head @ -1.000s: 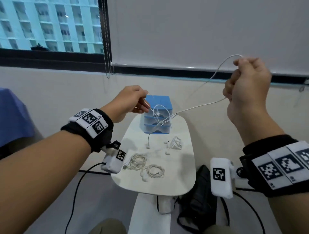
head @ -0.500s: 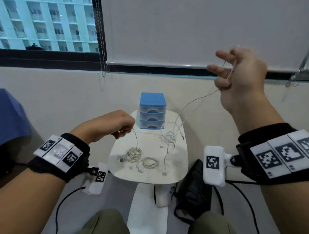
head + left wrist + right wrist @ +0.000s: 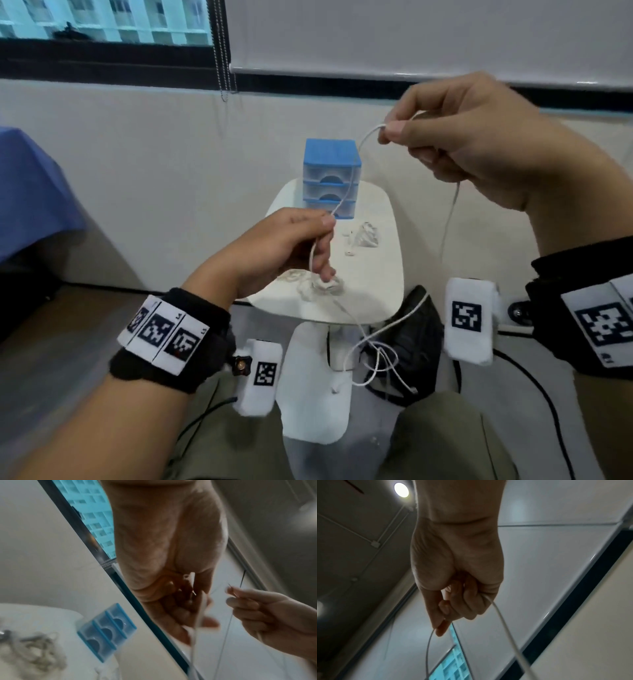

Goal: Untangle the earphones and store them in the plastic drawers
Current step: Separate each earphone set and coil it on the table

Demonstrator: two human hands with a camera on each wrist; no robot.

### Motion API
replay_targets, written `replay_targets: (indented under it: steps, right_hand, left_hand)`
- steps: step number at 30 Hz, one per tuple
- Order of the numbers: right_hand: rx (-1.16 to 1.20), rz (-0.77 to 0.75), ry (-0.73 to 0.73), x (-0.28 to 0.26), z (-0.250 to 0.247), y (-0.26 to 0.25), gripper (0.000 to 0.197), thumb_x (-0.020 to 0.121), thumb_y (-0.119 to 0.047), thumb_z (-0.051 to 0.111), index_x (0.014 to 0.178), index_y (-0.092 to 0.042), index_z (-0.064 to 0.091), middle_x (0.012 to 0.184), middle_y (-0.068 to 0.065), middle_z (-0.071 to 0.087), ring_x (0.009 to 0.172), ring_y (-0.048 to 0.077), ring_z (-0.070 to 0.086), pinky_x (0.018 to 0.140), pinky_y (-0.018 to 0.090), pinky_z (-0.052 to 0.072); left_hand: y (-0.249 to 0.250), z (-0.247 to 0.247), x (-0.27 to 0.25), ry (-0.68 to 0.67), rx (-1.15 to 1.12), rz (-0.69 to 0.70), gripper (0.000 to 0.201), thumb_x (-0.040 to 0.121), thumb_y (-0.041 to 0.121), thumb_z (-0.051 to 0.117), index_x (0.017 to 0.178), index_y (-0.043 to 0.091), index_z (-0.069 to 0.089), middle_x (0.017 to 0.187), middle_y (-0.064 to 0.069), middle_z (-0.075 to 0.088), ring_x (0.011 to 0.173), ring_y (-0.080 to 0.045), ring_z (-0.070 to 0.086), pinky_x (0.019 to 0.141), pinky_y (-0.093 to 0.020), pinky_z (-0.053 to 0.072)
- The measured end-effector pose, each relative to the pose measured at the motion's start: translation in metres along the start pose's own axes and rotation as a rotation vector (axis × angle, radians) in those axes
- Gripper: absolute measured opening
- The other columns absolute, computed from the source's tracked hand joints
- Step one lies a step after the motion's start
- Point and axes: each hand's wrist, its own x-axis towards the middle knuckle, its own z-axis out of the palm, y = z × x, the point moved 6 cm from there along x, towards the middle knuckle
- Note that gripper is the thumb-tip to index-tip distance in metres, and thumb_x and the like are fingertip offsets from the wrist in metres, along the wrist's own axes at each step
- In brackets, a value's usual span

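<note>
**A:** What carried everything?

**B:** A small white desk [image 3: 373, 301] stood against the wall. At its far edge sat the blue plastic drawer unit [image 3: 331, 176], three clear drawers stacked, all pushed in.

**A:** And the hands?

**B:** The right hand [image 3: 479, 144] was raised above and to the right of the drawer unit, thumb and forefinger pinching a white earphone cable [image 3: 352, 171], the other fingers curled round the same cable lower down. The left hand [image 3: 274, 250] was in front of the drawer unit and lower, fingers clenched on the cable as well.

**A:** How did the cable run?

**B:** From the right-hand pinch it curved down across the front of the drawer unit into the left fingers [image 3: 322, 253]. A second length dropped from the right hand's curled fingers and joined a loose tangle [image 3: 376, 359] hanging in front of and below the desk's near edge.

**A:** Anything else lying near the drawer unit?

**B:** A bunched set of earphones [image 3: 366, 236] lay just in front of it, to the right, with a few small white pieces beside it. Two more coiled earphones [image 3: 320, 286] lay nearer, partly hidden behind the left hand. From the left wrist they were too blurred to make out.
</note>
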Motion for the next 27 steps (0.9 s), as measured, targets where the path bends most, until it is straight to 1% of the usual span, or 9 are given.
replay_targets:
  steps: [2, 5, 8, 11, 15, 18, 21, 24, 27]
  right_hand:
    - [-0.086, 0.067, 0.064, -0.005, -0.014, 0.022, 0.009, 0.092, -0.014, 0.075, 0.087, -0.007, 0.074, 0.062, 0.006, 0.050, 0.057, 0.018, 0.033, 0.049, 0.028, 0.024]
    - [-0.212, 0.174, 0.087, -0.016, -0.024, 0.058, 0.009, 0.084, -0.015, 0.083, 0.084, -0.009, 0.075, 0.052, -0.004, 0.046, 0.055, 0.016, 0.034, 0.053, 0.028, 0.027]
    - [-0.264, 0.291, 0.108, -0.025, -0.028, 0.094, 0.021, 0.079, -0.027, 0.087, 0.080, -0.010, 0.075, 0.051, -0.008, 0.046, 0.049, 0.011, 0.035, 0.055, 0.027, 0.028]
    - [-0.289, 0.360, 0.223, -0.034, -0.035, 0.119, 0.034, 0.080, -0.042, 0.086, 0.076, -0.010, 0.073, 0.064, 0.001, 0.049, 0.061, 0.017, 0.042, 0.062, 0.031, 0.033]
    - [-0.181, 0.302, 0.377, -0.037, -0.040, 0.131, 0.034, 0.082, -0.035, 0.085, 0.077, -0.005, 0.071, 0.061, 0.001, 0.042, 0.049, 0.009, 0.033, 0.056, 0.029, 0.028]
    - [-0.113, 0.259, 0.570, -0.040, -0.052, 0.137, 0.034, 0.082, -0.038, 0.085, 0.071, -0.012, 0.067, 0.062, 0.001, 0.040, 0.053, 0.014, 0.031, 0.057, 0.029, 0.027]
    - [-0.122, 0.250, 0.730, -0.046, -0.064, 0.144, 0.034, 0.081, -0.044, 0.081, 0.065, -0.021, 0.062, 0.063, -0.002, 0.040, 0.056, 0.014, 0.033, 0.058, 0.028, 0.029]
    - [-0.135, 0.280, 0.864, -0.051, -0.073, 0.150, 0.031, 0.084, -0.048, 0.075, 0.066, -0.027, 0.060, 0.064, -0.007, 0.041, 0.055, 0.009, 0.037, 0.056, 0.023, 0.032]
    - [-0.195, 0.337, 0.861, -0.052, -0.072, 0.162, 0.025, 0.088, -0.043, 0.072, 0.075, -0.023, 0.064, 0.064, -0.006, 0.044, 0.053, 0.008, 0.041, 0.055, 0.022, 0.034]
  left_hand:
    - [-0.011, -0.018, -0.004, 0.136, -0.078, -0.056, 0.039, 0.106, 0.024, 0.049, 0.069, 0.014, 0.046, 0.061, -0.003, 0.030, 0.047, -0.020, 0.034, 0.061, -0.034, 0.053]
    - [-0.023, -0.035, -0.014, 0.194, -0.014, -0.115, 0.033, 0.098, 0.029, 0.060, 0.070, 0.016, 0.048, 0.068, -0.005, 0.015, 0.054, -0.015, 0.012, 0.041, -0.020, 0.023]
    - [-0.029, -0.043, -0.022, 0.146, 0.111, -0.170, 0.029, 0.091, 0.033, 0.066, 0.073, 0.011, 0.057, 0.060, 0.002, 0.021, 0.051, -0.011, 0.013, 0.041, -0.018, 0.013]
    - [-0.037, -0.051, -0.028, 0.130, 0.151, -0.219, 0.032, 0.088, 0.036, 0.070, 0.073, 0.010, 0.060, 0.058, 0.002, 0.022, 0.051, -0.013, 0.012, 0.041, -0.019, 0.014]
    - [-0.046, -0.059, -0.031, 0.134, 0.165, -0.227, 0.031, 0.084, 0.034, 0.077, 0.072, 0.011, 0.060, 0.056, 0.003, 0.031, 0.049, -0.012, 0.024, 0.046, -0.023, 0.027]
    - [-0.055, -0.067, -0.033, 0.134, 0.163, -0.233, 0.029, 0.083, 0.027, 0.080, 0.067, 0.015, 0.059, 0.061, -0.001, 0.042, 0.055, -0.017, 0.033, 0.055, -0.029, 0.039]
    - [-0.066, -0.076, -0.038, 0.138, 0.191, -0.291, 0.021, 0.081, 0.032, 0.074, 0.072, 0.013, 0.068, 0.060, -0.002, 0.042, 0.054, -0.016, 0.035, 0.057, -0.029, 0.040]
    - [-0.076, -0.079, -0.041, 0.121, 0.271, -0.350, 0.025, 0.081, 0.032, 0.082, 0.074, 0.010, 0.073, 0.057, -0.001, 0.041, 0.053, -0.016, 0.036, 0.059, -0.029, 0.042]
    - [-0.073, -0.077, -0.038, 0.180, 0.252, -0.312, 0.032, 0.097, 0.033, 0.065, 0.079, 0.008, 0.070, 0.059, 0.000, 0.035, 0.052, -0.016, 0.033, 0.060, -0.030, 0.042]
